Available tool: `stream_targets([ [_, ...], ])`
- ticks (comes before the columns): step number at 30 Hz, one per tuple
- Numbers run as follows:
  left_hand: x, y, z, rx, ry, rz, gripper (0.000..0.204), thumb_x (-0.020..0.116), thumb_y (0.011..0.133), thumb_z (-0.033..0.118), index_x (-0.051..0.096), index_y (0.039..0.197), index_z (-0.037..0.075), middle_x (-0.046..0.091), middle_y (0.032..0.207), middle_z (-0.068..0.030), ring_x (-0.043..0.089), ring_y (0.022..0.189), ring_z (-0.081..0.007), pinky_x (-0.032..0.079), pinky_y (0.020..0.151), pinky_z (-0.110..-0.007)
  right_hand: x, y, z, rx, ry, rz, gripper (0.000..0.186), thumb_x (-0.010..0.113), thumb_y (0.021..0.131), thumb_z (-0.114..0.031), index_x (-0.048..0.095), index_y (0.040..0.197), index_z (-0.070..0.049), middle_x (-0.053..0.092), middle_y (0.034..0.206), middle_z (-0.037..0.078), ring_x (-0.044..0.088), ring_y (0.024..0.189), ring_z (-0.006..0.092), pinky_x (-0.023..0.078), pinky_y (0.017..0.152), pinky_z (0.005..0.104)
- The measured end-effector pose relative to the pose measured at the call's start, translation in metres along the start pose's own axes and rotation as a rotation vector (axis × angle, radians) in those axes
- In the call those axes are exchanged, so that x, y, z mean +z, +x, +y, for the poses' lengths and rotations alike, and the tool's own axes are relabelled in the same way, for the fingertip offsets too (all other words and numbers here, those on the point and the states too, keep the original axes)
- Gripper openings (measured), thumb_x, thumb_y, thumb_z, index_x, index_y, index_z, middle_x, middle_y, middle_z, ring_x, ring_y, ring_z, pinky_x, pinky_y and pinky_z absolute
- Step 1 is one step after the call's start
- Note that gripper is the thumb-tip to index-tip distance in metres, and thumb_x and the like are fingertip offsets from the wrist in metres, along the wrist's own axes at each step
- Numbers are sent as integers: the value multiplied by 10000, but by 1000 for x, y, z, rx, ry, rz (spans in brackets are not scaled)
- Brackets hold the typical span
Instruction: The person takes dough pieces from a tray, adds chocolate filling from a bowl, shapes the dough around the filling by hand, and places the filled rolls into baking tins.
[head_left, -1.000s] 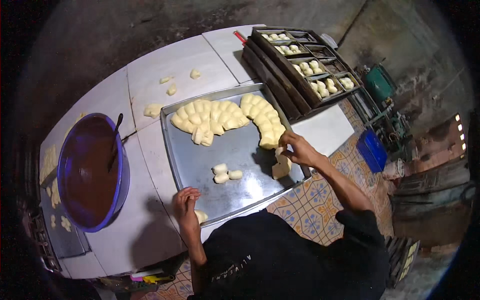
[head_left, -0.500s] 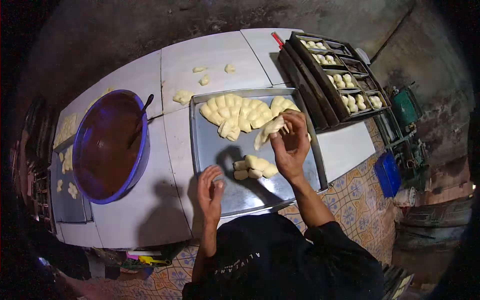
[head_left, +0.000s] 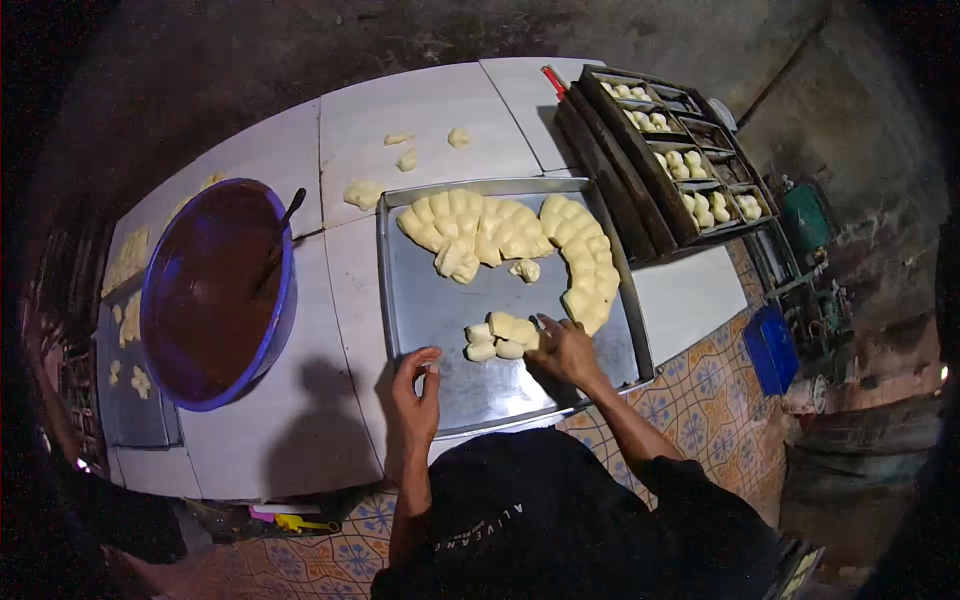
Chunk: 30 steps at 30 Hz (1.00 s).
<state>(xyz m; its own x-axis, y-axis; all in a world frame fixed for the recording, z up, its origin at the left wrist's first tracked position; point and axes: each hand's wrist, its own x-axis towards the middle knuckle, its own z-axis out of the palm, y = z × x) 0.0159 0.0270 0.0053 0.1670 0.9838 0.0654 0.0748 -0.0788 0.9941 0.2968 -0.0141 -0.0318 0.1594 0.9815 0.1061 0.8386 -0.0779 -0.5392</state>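
Note:
A shallow metal tray [head_left: 455, 388] lies before me with pale dough in it. Scored dough [head_left: 515, 232] spreads along its far side, and a segmented dough strip [head_left: 592, 268] curves down its right side. A small dough lump [head_left: 525, 270] sits just below the far dough. Nearer me is a cluster of short dough pieces [head_left: 503, 334]. My right hand [head_left: 570, 355] has its fingers closed around the right end of this cluster, partly hiding the piece there. Over the tray's near left edge, my left hand [head_left: 414, 388] is empty, fingers apart and loosely bent.
A big purple basin [head_left: 290, 330] with brown contents and a dark-handled utensil [head_left: 292, 208] stands at left, beside another tray [head_left: 140, 425]. Loose dough scraps [head_left: 362, 193] lie on the white tabletop [head_left: 340, 150]. Dark divided moulds [head_left: 650, 185] holding dough balls stand at far right.
My right hand has let go of the dough lump below the far dough and come down toward me to the cluster. My left hand stays near the tray's left edge.

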Motion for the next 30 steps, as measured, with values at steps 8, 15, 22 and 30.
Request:
stream_targets([
  [8, 36, 15, 45, 373, 286, -350, 837, 811, 664, 163, 383, 1370, 22, 436, 1381, -180, 387, 1307, -343, 320, 1078, -427, -73, 9, -90, 36, 729, -96, 337, 660, 747, 38, 567, 1062, -38, 569, 952, 70, 582, 908, 161, 490, 752, 252],
  [15, 46, 11, 18, 7, -112, -385, 185, 551, 901, 63, 551, 1071, -10, 646, 914, -153, 656, 821, -238, 500, 730, -320, -128, 11, -111, -91, 1262, 345, 245, 557, 758, -7, 594, 997, 33, 543, 1027, 103, 543, 948, 182, 464, 813, 290],
  [22, 8, 8, 30, -182, -1245, -82, 333, 495, 959, 318, 484, 1135, 36, 593, 1116, -211, 564, 1080, -340, 405, 966, -456, -22, 12, -27, -4, -57, 4, 452, 628, 869, -273, 581, 1254, -41, 471, 1314, 286, 530, 1177, 351, 445, 955, 378],
  [30, 21, 7, 5, -216, -1194, 76, 256, 503, 969, 233, 540, 1100, 16, 582, 1190, -231, 492, 1200, -330, 325, 1078, -448, -8, 0, -147, -54, 635, -300, 414, 681, 844, -146, 590, 1230, -25, 638, 1061, 146, 612, 972, 237, 464, 856, 328],
])
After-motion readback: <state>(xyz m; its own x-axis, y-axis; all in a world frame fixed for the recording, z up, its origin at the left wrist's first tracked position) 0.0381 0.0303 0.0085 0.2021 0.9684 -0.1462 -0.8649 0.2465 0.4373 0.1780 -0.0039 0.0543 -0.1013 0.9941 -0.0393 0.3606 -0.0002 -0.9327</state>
